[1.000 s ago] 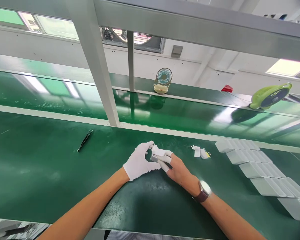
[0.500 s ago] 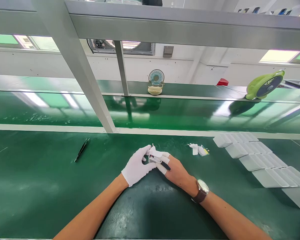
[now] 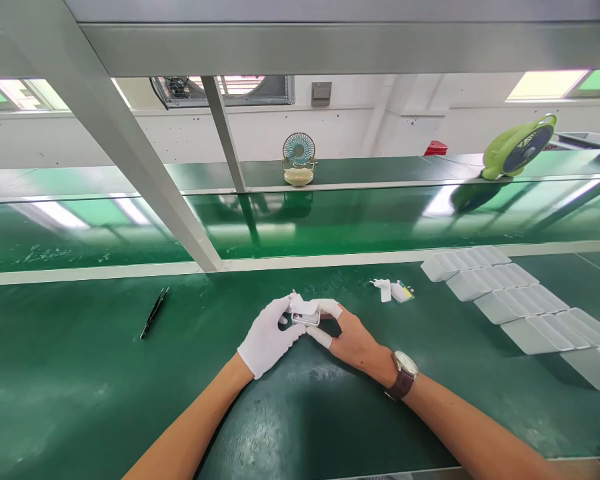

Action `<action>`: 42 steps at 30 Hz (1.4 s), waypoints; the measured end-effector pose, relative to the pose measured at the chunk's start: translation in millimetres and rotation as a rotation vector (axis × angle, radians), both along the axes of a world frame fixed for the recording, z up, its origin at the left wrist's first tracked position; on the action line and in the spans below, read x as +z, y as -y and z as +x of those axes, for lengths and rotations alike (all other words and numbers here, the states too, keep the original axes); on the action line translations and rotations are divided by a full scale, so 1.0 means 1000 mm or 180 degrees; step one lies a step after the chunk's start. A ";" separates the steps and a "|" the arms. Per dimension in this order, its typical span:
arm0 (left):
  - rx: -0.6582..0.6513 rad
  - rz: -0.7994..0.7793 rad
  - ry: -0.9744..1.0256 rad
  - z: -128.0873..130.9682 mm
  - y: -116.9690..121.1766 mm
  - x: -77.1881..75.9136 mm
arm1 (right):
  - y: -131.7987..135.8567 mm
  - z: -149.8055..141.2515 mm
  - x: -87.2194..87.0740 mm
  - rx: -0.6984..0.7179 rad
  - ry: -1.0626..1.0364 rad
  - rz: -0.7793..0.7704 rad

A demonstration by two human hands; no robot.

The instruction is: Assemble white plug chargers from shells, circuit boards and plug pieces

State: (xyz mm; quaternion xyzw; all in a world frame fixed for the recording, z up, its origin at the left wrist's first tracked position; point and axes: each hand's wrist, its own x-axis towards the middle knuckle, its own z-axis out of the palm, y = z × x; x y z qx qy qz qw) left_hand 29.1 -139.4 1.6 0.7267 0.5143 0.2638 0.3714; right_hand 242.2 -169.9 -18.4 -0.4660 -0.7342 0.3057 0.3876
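Note:
A small white plastic case (image 3: 306,318) with a raised white flap and dark bits inside is between my hands, above the green tabletop. My left hand (image 3: 270,339), in a white glove, pinches its left side between thumb and fingers. On the other side, my right hand (image 3: 353,337), with white finger cots on some fingers, grips the case by its right end with thumb and forefinger. What exactly sits inside the case is too small to make out. A wristwatch (image 3: 404,373) is on my right wrist.
Black tweezers (image 3: 155,313) lie to the left. Small white parts (image 3: 393,291) with a yellow-green piece rest right of my hands. Translucent divided trays (image 3: 523,303) stand in a row at right. A metal post (image 3: 145,167) slants down on the left; a green fan (image 3: 520,147) stands behind.
The view has tilted and shifted slightly. My right fingers have shifted on the case and spread apart, so its open front shows more plainly. My left hand keeps its hold.

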 end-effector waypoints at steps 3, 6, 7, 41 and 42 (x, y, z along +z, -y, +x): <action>-0.0040 0.0111 -0.0069 -0.001 -0.001 -0.003 | 0.000 0.000 0.004 0.0171 0.0133 0.0232; -0.0110 0.0164 -0.0104 0.000 0.000 -0.005 | -0.001 -0.003 0.005 0.0167 -0.0150 0.0081; -0.0134 0.0158 -0.0082 0.000 0.001 -0.005 | -0.002 -0.004 0.005 0.0106 -0.0449 -0.0121; 0.0078 0.0574 0.0225 0.008 0.025 0.018 | -0.001 -0.011 0.009 0.0417 -0.1820 -0.2050; 0.0090 0.0531 0.0225 0.008 0.025 0.018 | -0.001 -0.011 0.009 0.0443 -0.1868 -0.2052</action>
